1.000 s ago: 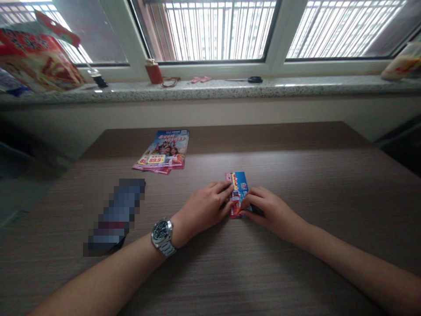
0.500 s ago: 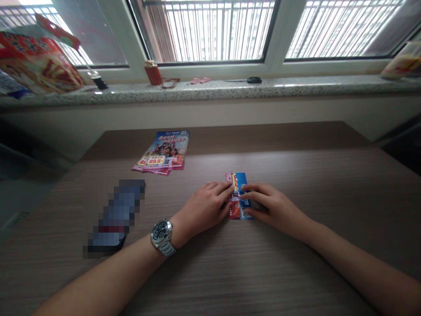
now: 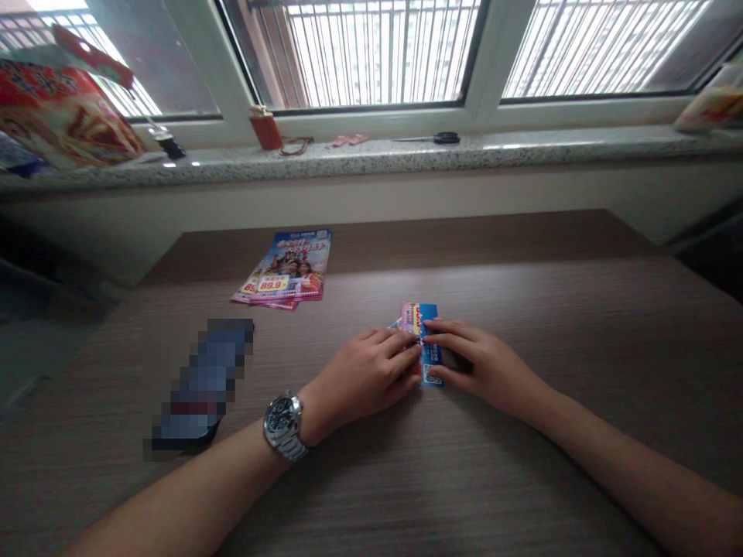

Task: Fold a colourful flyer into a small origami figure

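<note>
Bright windows (image 3: 377,58) stand behind a brown table (image 3: 551,309).

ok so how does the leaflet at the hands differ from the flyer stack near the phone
The leaflet shows a narrow face; the flyer stack shows a wider one. The leaflet is partly covered by the left hand and right hand; the flyer stack lies untouched, slightly fanned. Both rest on the table, with pink and blue print.

1. My left hand (image 3: 371,367) hides the lower left of the leaflet (image 3: 431,353).
2. The phone (image 3: 206,379) is blurred into blocks.
3. The bag (image 3: 63,120) is cut off at the left edge.
4. I can't read the small print on the flyers (image 3: 293,267).
</note>
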